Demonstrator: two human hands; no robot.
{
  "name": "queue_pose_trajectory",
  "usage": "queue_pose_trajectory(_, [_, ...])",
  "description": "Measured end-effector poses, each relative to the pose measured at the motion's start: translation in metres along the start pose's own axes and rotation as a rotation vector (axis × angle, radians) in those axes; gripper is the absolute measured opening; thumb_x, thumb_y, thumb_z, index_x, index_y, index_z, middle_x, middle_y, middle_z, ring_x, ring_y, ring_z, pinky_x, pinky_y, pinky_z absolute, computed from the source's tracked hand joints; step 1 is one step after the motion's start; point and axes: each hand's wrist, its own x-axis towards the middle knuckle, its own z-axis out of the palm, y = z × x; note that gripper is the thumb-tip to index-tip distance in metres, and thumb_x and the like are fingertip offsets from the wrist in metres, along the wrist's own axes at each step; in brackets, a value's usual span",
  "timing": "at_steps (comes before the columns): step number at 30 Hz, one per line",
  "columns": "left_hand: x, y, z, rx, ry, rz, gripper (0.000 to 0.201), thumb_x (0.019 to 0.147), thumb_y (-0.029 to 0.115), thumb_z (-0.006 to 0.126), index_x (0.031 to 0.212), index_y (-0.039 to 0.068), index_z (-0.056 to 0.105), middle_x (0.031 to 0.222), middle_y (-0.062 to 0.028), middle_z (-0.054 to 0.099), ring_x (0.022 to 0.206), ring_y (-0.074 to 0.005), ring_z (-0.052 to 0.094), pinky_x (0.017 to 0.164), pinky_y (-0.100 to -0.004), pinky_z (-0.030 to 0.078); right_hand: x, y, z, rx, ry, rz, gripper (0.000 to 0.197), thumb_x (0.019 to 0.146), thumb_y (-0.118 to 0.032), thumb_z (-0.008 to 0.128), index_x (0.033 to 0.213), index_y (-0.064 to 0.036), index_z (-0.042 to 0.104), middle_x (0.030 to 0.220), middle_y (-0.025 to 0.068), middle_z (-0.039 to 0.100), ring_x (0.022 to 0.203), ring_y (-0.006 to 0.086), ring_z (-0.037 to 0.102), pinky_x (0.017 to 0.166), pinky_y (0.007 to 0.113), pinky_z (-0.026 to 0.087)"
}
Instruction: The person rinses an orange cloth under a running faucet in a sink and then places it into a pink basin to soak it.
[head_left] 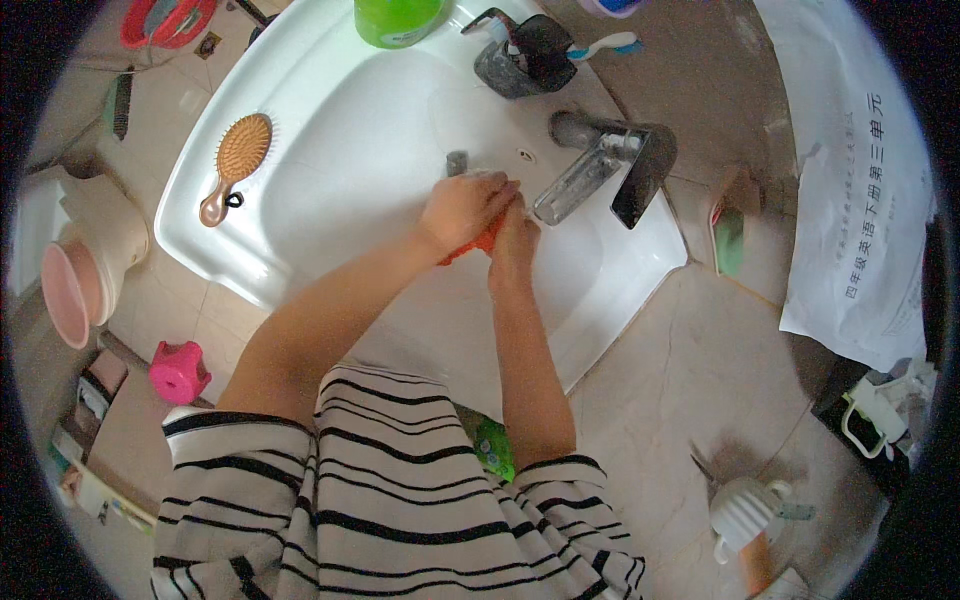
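Note:
Over the white sink basin [350,140], my left hand [463,213] and my right hand [514,243] meet, their fingers closed together. Between them is a bunched orange-red piece, seemingly cloth [462,255], mostly covered by the fingers. The metal faucet [583,185] reaches out just right of my right hand, its spout close to the knuckles. Whether water runs from it I cannot tell. Directly beyond my left hand, a short dark drain stopper [456,163] stands up in the basin.
On the left rim lies a wooden hairbrush [243,150] with a black hair tie. A green bottle [395,18] and a dark toothbrush cup [515,68] stand on the far rim. A pink stool [180,372] is at left; printed paper [850,200] hangs at right.

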Motion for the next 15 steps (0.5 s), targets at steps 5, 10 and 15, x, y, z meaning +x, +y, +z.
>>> queue_pose_trajectory(5, [-0.008,0.027,0.014,-0.007,-0.076,0.119,0.027,0.086,0.032,0.047,0.084,0.007,0.056,0.081,-0.0139,0.060,0.074,-0.0345,0.059,0.061,-0.0442,0.045,0.034,0.027,-0.048,0.327,-0.225,0.050,0.030,0.092,-0.034,0.039,0.098,-0.0069,0.049,0.099,0.0076,0.054,0.085,0.0202,0.054,0.072,0.033,0.048])
queue_pose_trajectory(10, [0.016,-0.003,0.006,-0.130,-0.200,-0.157,0.024,0.086,0.027,0.051,0.088,0.004,0.059,0.079,-0.0142,0.060,0.074,-0.0285,0.059,0.066,-0.0374,0.046,0.005,-0.008,-0.042,-0.452,-0.178,0.126,0.040,0.090,-0.036,0.043,0.111,-0.0020,0.048,0.101,0.0078,0.057,0.087,0.0184,0.055,0.078,0.031,0.045])
queue_pose_trajectory(15, [0.025,-0.034,-0.007,-0.347,-0.322,-0.080,0.035,0.081,0.036,0.058,0.088,0.002,0.061,0.076,-0.0133,0.062,0.069,-0.0226,0.057,0.065,-0.0344,0.045,-0.008,-0.025,-0.068,-0.717,-0.429,-0.104,0.043,0.086,-0.029,0.055,0.114,0.0029,0.050,0.099,0.0093,0.059,0.087,0.0168,0.056,0.078,0.029,0.045])
